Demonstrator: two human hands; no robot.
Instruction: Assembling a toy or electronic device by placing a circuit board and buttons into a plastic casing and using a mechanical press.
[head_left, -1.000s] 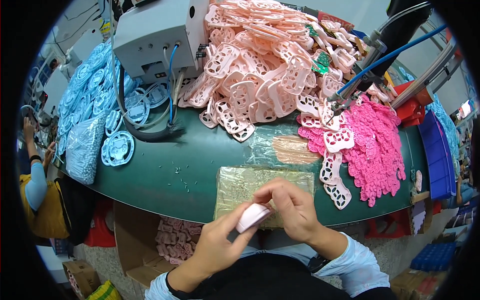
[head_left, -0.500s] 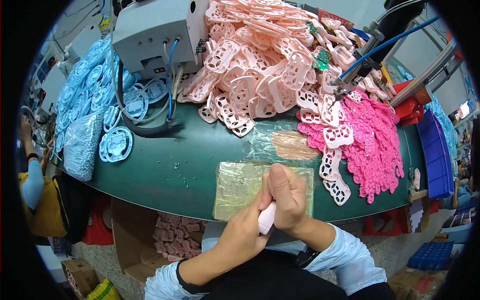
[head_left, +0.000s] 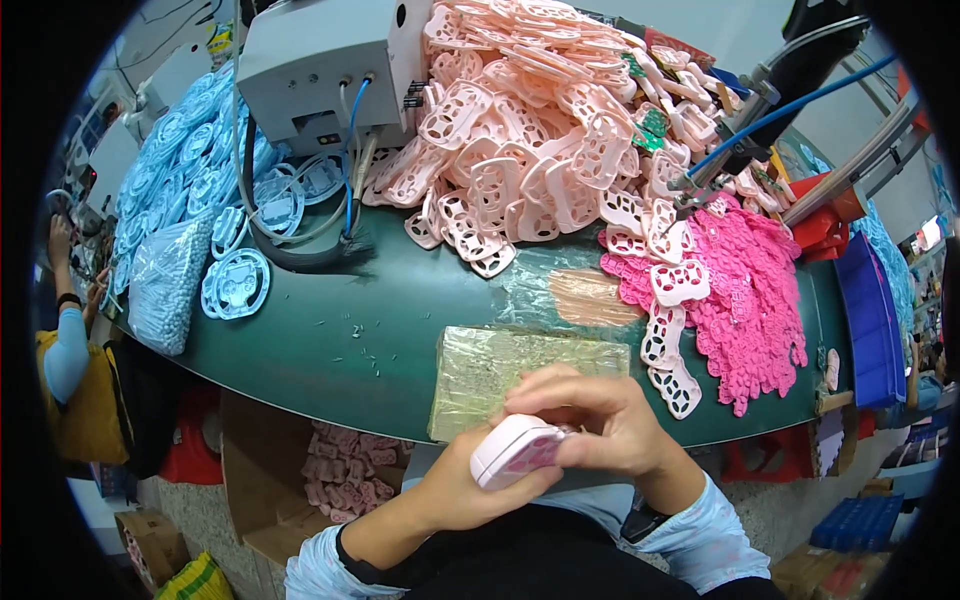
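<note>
Between my two hands is a light pink plastic case [head_left: 514, 450] with a darker pink patterned face, tilted and turned partly toward me. My left hand [head_left: 452, 478] is closed round its near left side. The fingers of my right hand [head_left: 612, 425] pinch its right end, the thumb pressed at the edge. Both hands are above the near edge of a block wrapped in clear film [head_left: 480, 365], lying on the green table [head_left: 300, 350]. What the right fingertips touch on the case's far side is hidden.
A tall heap of pale pink perforated shells [head_left: 500, 130] fills the back, with bright pink pieces [head_left: 745, 300] at right. Blue parts [head_left: 165, 190], a bagged bundle [head_left: 165, 285] and a grey machine box [head_left: 330, 75] stand left. A blue bin [head_left: 870, 320] hangs right. A carton [head_left: 255, 470] sits below.
The case has come lower and turned, so its darker pink face now shows. My right hand has shifted from pressing with an upright thumb to pinching the case's right end.
</note>
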